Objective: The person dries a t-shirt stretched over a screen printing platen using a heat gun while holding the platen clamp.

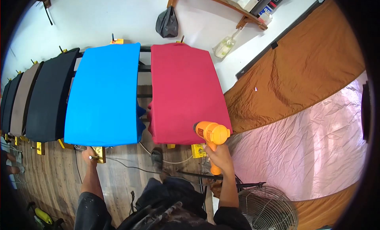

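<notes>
My right hand (220,156) is closed round the handle of an orange heat gun (213,132). Its dark nozzle points left over the front part of a board covered in red fabric (186,91). A board with bright blue fabric (103,95) stands to the left of the red one. Below the blue board's front edge, my left hand (89,155) is closed at a yellow block (100,155) with a metal bolt; its fingers are partly hidden. Another yellow block (198,151) shows under the red board's front edge, near my right hand.
Black (51,95) and brown (26,99) covered boards continue leftward. A wire fan (267,209) stands at my lower right, beside orange (293,60) and pink sheeting (293,151). Cables (130,165) cross the wood floor. A shelf (227,3) and black bag (167,22) hang behind.
</notes>
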Demonstrator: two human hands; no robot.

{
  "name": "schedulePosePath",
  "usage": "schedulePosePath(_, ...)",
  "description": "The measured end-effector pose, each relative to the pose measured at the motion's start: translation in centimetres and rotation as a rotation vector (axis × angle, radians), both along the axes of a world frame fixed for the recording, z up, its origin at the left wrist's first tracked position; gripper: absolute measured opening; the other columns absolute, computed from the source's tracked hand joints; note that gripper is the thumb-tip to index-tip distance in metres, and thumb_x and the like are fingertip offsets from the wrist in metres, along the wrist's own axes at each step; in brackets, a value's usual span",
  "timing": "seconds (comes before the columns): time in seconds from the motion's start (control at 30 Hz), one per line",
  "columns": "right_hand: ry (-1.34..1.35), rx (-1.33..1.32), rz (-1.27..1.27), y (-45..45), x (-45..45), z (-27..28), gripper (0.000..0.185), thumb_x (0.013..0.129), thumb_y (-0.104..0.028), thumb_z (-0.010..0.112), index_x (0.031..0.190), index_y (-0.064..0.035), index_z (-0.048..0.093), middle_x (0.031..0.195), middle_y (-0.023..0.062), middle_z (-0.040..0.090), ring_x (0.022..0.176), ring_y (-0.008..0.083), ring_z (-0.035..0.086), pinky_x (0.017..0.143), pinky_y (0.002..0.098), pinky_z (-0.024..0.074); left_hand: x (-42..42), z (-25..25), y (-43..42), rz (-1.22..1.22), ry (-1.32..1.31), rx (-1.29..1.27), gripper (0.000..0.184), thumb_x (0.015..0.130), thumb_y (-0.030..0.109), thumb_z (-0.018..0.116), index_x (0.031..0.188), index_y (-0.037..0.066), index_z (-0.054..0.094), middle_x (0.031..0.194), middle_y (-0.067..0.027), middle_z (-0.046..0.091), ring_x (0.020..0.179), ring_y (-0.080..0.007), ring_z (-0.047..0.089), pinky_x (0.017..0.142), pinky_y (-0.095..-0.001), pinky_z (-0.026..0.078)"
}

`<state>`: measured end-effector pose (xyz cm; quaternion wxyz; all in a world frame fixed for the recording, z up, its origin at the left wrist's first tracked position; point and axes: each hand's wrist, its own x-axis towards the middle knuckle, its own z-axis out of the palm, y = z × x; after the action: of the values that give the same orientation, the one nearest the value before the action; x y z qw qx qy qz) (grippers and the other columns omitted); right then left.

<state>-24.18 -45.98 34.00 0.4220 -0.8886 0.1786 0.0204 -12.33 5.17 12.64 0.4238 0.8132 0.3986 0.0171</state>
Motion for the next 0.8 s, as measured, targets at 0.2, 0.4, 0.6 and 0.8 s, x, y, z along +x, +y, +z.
schedulePosePath(0.2,-0.085,0.045,-0.063,0.8,-0.3,-0.9,0.024,0.084,-0.02,0.064,0.096,0.0014,0.061,0.07,0.0144,0.061,0.062,0.0272,0.062,0.058,0.0352,0.0478,0.6,-1.8,1.0,0.056,0.04,-0.019,0.058,0.087,0.04,0.049,0.09,-0.017,0.061,0.093,-0.0342,0.063,0.09,-0.0443,0.061,0.079,-0.0485,0.044)
schedulePosePath(0.4,-0.116,0.235,-0.179,1.9,-0.1,-0.5,0.02,0.087,-0.015,0.063,0.096,0.0023,0.059,0.066,0.0039,0.057,0.054,0.0102,0.056,0.05,0.027,0.0461,0.3,1.3,-0.7,0.05,0.042,0.005,0.052,0.083,0.033,0.05,0.094,-0.016,0.061,0.098,-0.0335,0.063,0.094,-0.0443,0.061,0.081,-0.0479,0.045)
schedulePosePath(0.6,-0.173,0.245,-0.136,1.4,-0.3,-1.4,0.019,0.085,-0.014,0.064,0.093,0.0022,0.059,0.065,0.0046,0.056,0.052,0.0114,0.055,0.047,0.0268,0.0458,0.6,-0.1,0.2,0.027,0.146,0.033,0.049,0.081,0.032,0.049,0.098,-0.012,0.064,0.104,-0.0296,0.063,0.1,-0.0416,0.061,0.085,-0.0475,0.046)
schedulePosePath(0.8,-0.151,0.307,-0.193,2.2,-1.0,-0.4,0.018,0.085,-0.013,0.065,0.094,0.0008,0.058,0.066,0.0035,0.055,0.052,0.0116,0.055,0.045,0.0262,0.0463,-0.3,1.9,-0.2,-0.009,0.11,0.016,0.046,0.081,0.033,0.051,0.096,-0.008,0.066,0.104,-0.028,0.064,0.099,-0.0416,0.061,0.084,-0.0477,0.047)
